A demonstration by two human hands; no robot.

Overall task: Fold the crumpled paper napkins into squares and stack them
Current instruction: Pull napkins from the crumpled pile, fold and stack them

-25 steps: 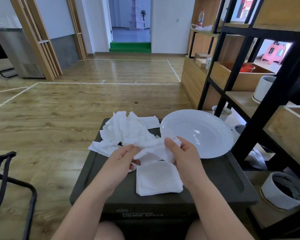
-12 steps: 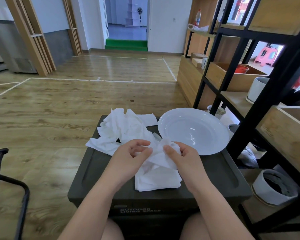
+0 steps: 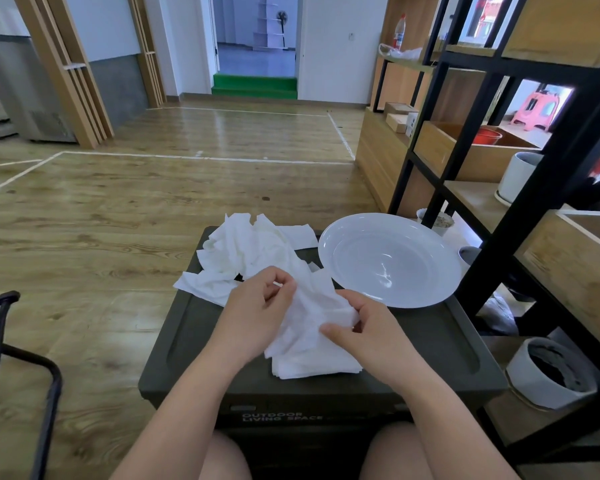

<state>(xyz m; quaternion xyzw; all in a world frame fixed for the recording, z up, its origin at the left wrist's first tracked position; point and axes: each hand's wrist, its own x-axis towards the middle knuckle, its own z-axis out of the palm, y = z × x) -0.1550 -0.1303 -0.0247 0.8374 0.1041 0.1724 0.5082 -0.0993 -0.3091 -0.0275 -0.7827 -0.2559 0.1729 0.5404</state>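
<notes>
Two hands work one napkin over the near middle of the dark box's lid: the left hand pinches its upper edge, the right hand grips its right side. One stack of folded squares lies beneath, one crumpled pile sits at the far left corner, one white plate at the far right. Since a moment ago the right hand has dropped lower and the napkin has spread wider; it is white, wrinkled, partly opened.
</notes>
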